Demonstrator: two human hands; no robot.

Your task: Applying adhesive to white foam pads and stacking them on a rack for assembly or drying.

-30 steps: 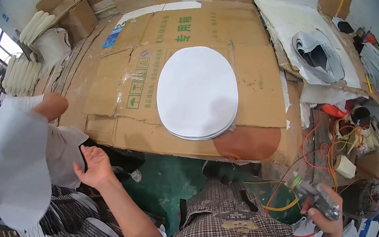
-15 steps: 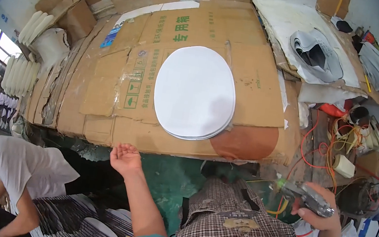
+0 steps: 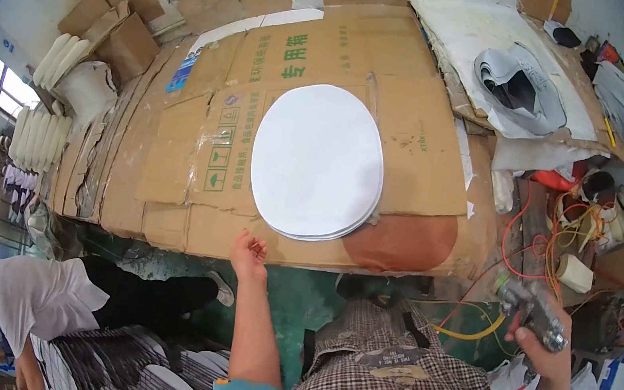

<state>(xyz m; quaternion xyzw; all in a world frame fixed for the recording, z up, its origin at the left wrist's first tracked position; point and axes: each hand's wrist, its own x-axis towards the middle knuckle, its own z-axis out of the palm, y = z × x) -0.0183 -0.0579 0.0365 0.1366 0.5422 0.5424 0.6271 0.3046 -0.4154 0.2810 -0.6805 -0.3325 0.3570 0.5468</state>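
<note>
— Hands first: where is each one?

— Left hand (image 3: 249, 253) is raised at the near edge of the tabletop (image 3: 170, 174), which is covered in flattened brown cardboard. Its fingers are loosely curled and it grips nothing. Right hand (image 3: 541, 346) is off to the right, past the tabletop's near right corner, clenched around a grey glue gun (image 3: 530, 312).

— And the white pieces?

— Stack of white oval sheets (image 3: 318, 161) lies flat in the middle of the tabletop, edges slightly offset along the near side. It sits just beyond the left hand, up and a little to the right; the fingertips are near its closest edge but apart from it. A reddish-brown oval patch (image 3: 406, 241) lies at the stack's near right, partly tucked under it.

— How far is the glue gun from the stack?

— Well apart, to the right and nearer the person. Red and yellow wires (image 3: 530, 244) tangle between them on the right-hand clutter.

— Anyone else around?

— Another person in a white shirt (image 3: 43, 296) bends low at the near left, beside rows of dark and white soles (image 3: 139, 379) on the floor.
</note>
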